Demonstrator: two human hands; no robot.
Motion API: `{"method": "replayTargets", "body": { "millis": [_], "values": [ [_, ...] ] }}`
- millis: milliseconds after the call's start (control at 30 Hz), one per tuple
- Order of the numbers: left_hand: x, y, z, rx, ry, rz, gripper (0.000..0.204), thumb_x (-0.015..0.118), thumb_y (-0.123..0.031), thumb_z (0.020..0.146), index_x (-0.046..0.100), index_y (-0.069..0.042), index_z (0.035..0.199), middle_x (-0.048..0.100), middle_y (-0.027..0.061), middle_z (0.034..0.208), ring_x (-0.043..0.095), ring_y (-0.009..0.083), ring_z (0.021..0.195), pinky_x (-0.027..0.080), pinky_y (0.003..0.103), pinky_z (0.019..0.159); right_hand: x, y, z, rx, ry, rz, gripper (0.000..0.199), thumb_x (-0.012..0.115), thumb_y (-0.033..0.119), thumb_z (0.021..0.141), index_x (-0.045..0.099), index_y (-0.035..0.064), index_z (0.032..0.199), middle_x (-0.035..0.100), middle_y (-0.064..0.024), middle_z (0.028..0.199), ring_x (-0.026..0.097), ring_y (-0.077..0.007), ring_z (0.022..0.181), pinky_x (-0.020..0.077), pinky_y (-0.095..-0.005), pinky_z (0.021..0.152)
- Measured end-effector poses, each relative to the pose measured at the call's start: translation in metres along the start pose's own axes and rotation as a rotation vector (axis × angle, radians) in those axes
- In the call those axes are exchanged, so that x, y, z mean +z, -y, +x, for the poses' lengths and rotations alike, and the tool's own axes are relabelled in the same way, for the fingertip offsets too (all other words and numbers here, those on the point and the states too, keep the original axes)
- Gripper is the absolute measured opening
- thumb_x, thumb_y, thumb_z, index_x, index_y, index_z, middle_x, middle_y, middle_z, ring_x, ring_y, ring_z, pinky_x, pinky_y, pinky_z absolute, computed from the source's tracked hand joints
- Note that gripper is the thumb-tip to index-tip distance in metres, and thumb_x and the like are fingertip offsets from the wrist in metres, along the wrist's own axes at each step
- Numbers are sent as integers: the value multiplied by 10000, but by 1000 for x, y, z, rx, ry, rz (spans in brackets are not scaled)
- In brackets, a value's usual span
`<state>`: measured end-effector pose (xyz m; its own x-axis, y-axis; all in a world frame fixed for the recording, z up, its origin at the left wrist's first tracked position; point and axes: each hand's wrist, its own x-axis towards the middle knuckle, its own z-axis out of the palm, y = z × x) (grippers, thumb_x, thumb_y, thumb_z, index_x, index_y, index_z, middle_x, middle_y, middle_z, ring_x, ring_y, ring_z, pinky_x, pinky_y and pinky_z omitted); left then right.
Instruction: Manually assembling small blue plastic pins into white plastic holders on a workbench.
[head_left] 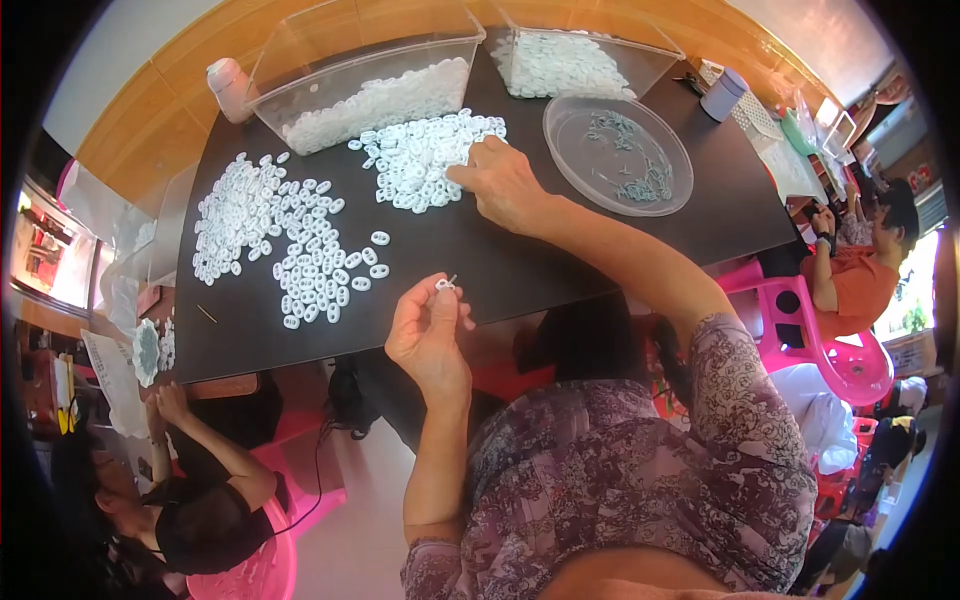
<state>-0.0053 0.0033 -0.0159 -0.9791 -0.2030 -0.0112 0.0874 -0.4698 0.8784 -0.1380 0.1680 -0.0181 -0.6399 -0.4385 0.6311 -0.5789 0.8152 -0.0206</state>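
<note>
My left hand point(430, 335) is raised just off the front edge of the dark table. Thumb and fingers pinch a small white oval plastic piece point(443, 284), with a thin, greenish-grey pin-like part sticking up from it. My right hand point(502, 182) is at the right side of a pile of white two-holed oval pieces point(415, 160). Its fingers are bent together at the pile, and their tips are partly hidden, so what they hold cannot be made out. Right of that hand lies a round clear tray point(572, 160) holding small greenish-grey pin-like parts point(645, 187).
More white ovals point(240, 215) lie spread on the table's left. Two clear bins point(365, 100) of white pieces stand along the back, between a pale bottle point(232, 90) and a lavender one point(724, 95). Other people sit at left point(215, 520) and right point(855, 280).
</note>
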Motion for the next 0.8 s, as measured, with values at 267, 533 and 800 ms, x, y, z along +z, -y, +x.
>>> {"method": "replayTargets", "body": {
  "millis": [267,533,800],
  "values": [
    [-2,0,0,8,20,12,132,595,-11,849,600,60,959,622,108,780,562,117,596,473,228,488,-22,6,-17,72,18,152,225,673,31,665,647,92,880,512,-73,711,514,-263,742,426,-372,630],
    [-4,0,-1,-13,35,9,154,614,-22,842,603,50,977,624,104,797,571,126,621,463,219,520,-21,11,-21,69,75,158,255,688,56,668,637,89,915,535,-83,760,517,-273,769,426,-375,649],
    [-5,-1,1,-14,43,0,155,620,-30,841,604,55,969,626,109,797,573,130,618,462,220,508,-26,1,-28,114,43,130,238,680,52,690,633,88,920,530,-76,746,526,-276,771,431,-372,655]
  ]
}}
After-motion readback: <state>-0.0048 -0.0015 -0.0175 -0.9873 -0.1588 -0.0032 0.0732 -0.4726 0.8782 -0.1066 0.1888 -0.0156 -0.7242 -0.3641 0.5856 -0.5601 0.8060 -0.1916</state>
